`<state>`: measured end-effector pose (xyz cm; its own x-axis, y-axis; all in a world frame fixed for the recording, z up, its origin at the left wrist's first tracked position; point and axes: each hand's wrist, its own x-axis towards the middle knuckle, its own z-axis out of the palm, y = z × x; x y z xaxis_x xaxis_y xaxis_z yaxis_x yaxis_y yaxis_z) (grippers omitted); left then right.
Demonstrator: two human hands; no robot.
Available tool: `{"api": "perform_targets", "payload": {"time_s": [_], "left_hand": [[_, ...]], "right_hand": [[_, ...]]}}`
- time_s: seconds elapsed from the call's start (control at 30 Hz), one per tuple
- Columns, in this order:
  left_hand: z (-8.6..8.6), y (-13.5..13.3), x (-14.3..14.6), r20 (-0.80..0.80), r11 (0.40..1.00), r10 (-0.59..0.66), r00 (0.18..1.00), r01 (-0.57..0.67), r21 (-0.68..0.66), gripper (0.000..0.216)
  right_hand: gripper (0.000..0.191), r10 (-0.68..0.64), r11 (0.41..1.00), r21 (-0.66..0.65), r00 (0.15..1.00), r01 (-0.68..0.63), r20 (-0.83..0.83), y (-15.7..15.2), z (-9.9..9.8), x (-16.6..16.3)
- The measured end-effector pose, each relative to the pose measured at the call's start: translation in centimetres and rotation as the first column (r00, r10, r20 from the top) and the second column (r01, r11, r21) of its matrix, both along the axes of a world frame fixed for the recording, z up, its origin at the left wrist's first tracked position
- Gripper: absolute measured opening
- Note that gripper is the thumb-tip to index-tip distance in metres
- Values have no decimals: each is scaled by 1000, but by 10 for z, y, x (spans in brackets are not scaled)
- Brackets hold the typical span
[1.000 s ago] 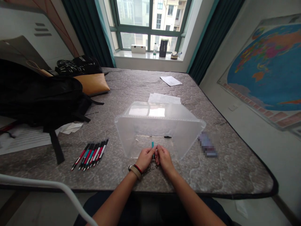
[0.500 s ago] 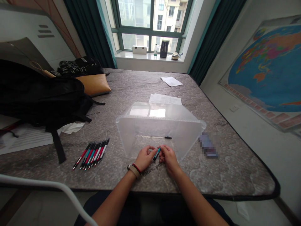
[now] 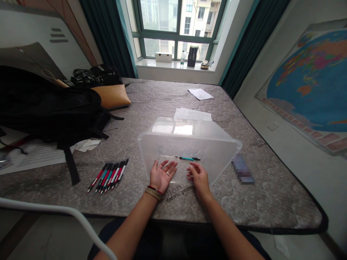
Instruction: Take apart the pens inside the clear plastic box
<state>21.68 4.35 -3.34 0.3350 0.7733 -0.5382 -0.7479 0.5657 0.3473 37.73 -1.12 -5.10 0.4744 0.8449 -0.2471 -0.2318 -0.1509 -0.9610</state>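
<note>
A clear plastic box (image 3: 222, 148) lies on its side with its open mouth towards me. Inside it are a teal pen barrel (image 3: 186, 158), a black pen part (image 3: 196, 159) at its right end and a thin pale refill (image 3: 176, 156) to the left. My left hand (image 3: 162, 175) is palm up at the mouth of the box, fingers spread and holding nothing. Just right of it, my right hand (image 3: 199, 177) has loosely curled fingers, a little apart, nearest to the black part; nothing shows in them. A row of red, teal, black and white pens (image 3: 108, 175) lies on the left.
The quilted mattress (image 3: 151, 97) bears a black backpack (image 3: 48, 108), a tan pouch (image 3: 115, 96) and papers (image 3: 192, 114) behind the box. A blurred object (image 3: 243, 169) lies right of the box. A white curved tube (image 3: 59, 211) crosses the lower left.
The teal barrel has gone from between my hands to the box, among the pen parts there. My hands have moved apart, and the left has turned palm up and opened. The view has shifted slightly.
</note>
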Motion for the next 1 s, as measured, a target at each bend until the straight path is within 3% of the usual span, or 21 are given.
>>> {"api": "perform_targets", "payload": {"time_s": [0.1, 0.2, 0.37, 0.53, 0.63, 0.73, 0.83, 0.9, 1.0], "left_hand": [[2, -3, 3, 24, 995, -77, 997, 75, 69, 43], [4, -8, 9, 17, 983, -146, 989, 143, 116, 43], [4, -14, 17, -12, 960, -229, 973, 228, 161, 43], [2, -15, 18, -45, 951, -240, 970, 245, 191, 40], [-2, -15, 18, -89, 955, -213, 973, 226, 194, 36], [-8, -13, 18, -236, 962, -139, 962, 187, 199, 34], [-15, -8, 18, -410, 966, -16, 912, 119, 228, 34], [-17, -5, 16, -499, 959, 76, 863, 75, 274, 30], [-16, 0, 12, -618, 906, 221, 754, 77, 417, 16]], "right_hand": [[25, 208, 972, 39, 931, -230, 300, -5, 3, -11], [17, 289, 918, 76, 788, -389, 545, -11, 8, -22], [10, 309, 882, 77, 692, -466, 652, -15, 9, -29], [8, 342, 879, 52, 702, -475, 625, -14, 9, -26], [15, 368, 899, 40, 801, -436, 472, -10, 9, -17], [28, 137, 983, 78, 943, -168, 302, -4, 11, -4], [32, -145, 985, 151, 898, 89, 416, -3, 16, 5], [25, -156, 983, 167, 845, 80, 512, -6, 18, 3], [19, 34, 984, 129, 830, -127, 557, -12, 18, -11]]}}
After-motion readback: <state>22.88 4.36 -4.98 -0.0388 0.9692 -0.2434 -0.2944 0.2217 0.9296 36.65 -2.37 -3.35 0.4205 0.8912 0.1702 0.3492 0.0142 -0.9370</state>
